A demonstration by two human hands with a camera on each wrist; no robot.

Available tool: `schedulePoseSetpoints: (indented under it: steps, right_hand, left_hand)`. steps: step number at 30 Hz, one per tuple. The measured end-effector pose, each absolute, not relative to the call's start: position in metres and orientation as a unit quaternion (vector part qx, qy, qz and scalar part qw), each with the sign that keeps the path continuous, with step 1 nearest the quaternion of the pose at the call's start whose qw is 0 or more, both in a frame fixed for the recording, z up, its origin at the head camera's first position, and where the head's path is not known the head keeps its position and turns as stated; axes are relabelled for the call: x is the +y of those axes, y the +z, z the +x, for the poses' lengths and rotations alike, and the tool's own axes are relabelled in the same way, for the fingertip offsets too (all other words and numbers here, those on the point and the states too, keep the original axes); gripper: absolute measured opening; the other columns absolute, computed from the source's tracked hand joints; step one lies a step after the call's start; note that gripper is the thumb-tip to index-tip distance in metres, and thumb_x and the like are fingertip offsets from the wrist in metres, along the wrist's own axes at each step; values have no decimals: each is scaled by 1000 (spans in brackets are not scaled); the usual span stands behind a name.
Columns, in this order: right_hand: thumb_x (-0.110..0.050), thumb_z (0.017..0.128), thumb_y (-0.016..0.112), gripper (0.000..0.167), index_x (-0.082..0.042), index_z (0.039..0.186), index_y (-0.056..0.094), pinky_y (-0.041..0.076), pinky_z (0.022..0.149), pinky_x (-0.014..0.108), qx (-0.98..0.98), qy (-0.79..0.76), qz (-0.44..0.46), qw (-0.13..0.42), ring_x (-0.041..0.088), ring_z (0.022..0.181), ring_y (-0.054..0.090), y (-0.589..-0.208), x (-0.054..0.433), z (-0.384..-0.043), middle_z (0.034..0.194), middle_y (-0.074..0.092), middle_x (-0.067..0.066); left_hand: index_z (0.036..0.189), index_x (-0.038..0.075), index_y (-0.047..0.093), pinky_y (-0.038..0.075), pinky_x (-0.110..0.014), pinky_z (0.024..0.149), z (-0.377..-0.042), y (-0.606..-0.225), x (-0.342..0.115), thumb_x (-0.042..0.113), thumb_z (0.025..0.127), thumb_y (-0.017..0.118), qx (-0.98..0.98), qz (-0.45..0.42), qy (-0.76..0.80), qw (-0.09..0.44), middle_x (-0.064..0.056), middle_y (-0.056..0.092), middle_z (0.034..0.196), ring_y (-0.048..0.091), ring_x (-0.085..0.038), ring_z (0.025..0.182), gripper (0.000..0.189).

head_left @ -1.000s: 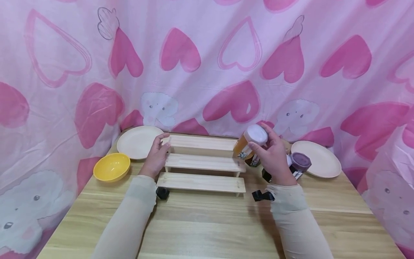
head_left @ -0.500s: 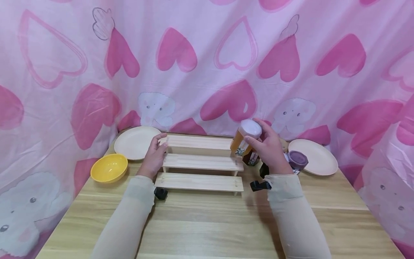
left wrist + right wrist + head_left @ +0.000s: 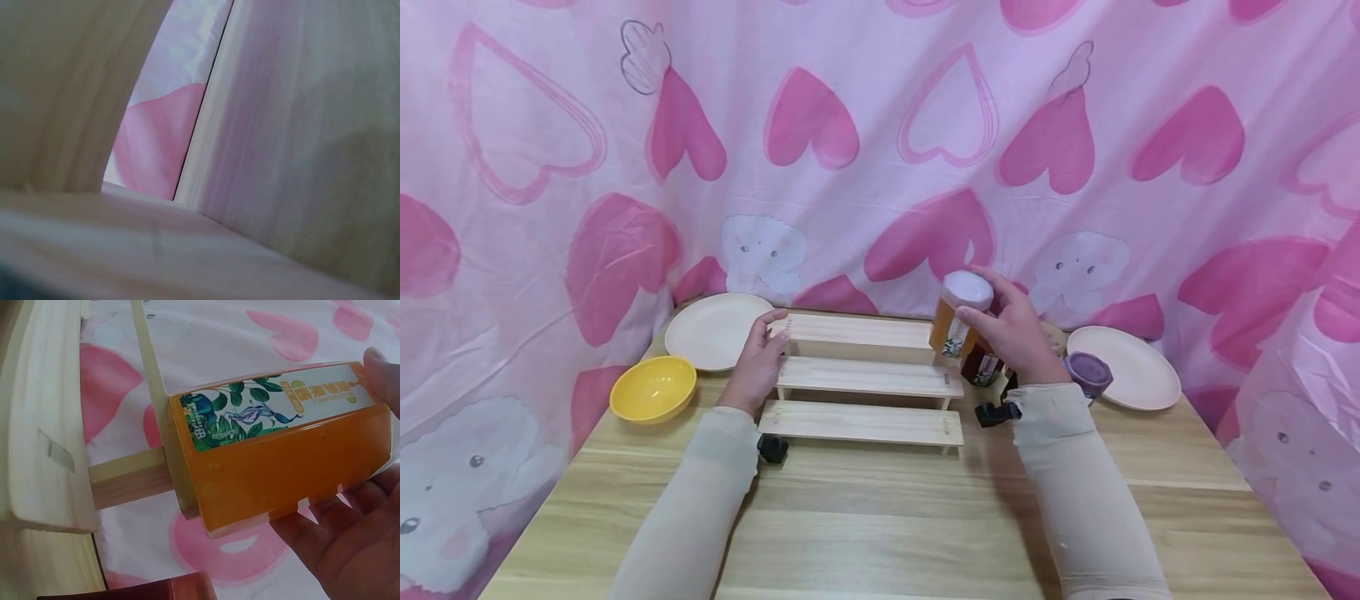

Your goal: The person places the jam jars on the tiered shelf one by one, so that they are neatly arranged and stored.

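Creased heart-print cloth (image 3: 880, 108) backs right fingers (image 3: 303, 537) gripping a faceted orange bottle (image 3: 281, 469).

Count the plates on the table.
2: the left plate, beside the wooden rack; the right plate, beside the purple lid. Any stacked underneath would be hidden.

Head view: your right hand (image 3: 1017, 332) hid part of the orange bottle (image 3: 946, 329), whose label print was too small to read. The dark jar (image 3: 980, 368) beside it showed only in part; your right sleeve (image 3: 1067, 450) covered some of the purple-lidded jar (image 3: 1090, 371). Your left hand (image 3: 754, 367) overlapped the near corner of the top shelf board (image 3: 857, 330). Right wrist view: the right edge cropped your hand, the bottom edge a dark red object (image 3: 187, 589). Left wrist view: blurred wooden surfaces (image 3: 300, 125) ran off-frame; you could not identify the lower-left dark patch (image 3: 12, 290)
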State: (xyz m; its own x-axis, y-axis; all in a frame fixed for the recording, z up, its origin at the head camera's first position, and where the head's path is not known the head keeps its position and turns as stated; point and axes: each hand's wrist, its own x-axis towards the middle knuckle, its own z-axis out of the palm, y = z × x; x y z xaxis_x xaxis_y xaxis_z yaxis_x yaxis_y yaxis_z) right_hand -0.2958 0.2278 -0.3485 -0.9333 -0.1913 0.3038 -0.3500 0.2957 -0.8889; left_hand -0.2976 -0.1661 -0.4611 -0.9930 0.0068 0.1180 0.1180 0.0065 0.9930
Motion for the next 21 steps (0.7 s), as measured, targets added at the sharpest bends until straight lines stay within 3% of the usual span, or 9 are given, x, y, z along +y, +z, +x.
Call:
schedulePoseSetpoints:
  steps: [3, 9, 15, 21]
  right_hand:
    - [-14, 98, 77, 69, -17, 160, 45, 56, 94, 22, -795, 577, 178, 59, 27, 124, 58, -348, 225, -299, 147, 55, 17]
    - [-14, 98, 76, 70, -17, 160, 45, 51, 110, 34, -790, 586, 177, 45, 29, 131, 57, -345, 218, -303, 149, 54, 16]
    - [-17, 97, 78, 70, -19, 160, 46, 50, 112, 41, -798, 578, 164, 41, 29, 129, 58, -344, 210, -305, 148, 55, 14]
    - [-13, 98, 77, 72, -17, 161, 43, 53, 108, 37, -792, 586, 170, 36, 31, 129, 57, -344, 201, -307, 149, 53, 18]
  left_hand:
    - [159, 10, 32, 40, -31, 100, -299, -462, -166, 20, 114, 41, -706, -48, -705, 43, 1, 53, 121, 49, -25, 121, 47]
    - [157, 10, 34, 44, -24, 84, -297, -461, -164, 19, 114, 41, -704, -54, -707, 50, -6, 53, 108, 51, -19, 97, 45]
    - [153, 15, 38, 42, -23, 74, -296, -462, -165, 20, 114, 41, -699, -56, -711, 53, -1, 49, 92, 45, -9, 77, 39]
    - [152, 17, 38, 44, -22, 80, -299, -463, -165, 20, 114, 41, -693, -60, -717, 47, -4, 55, 107, 50, -15, 90, 38]
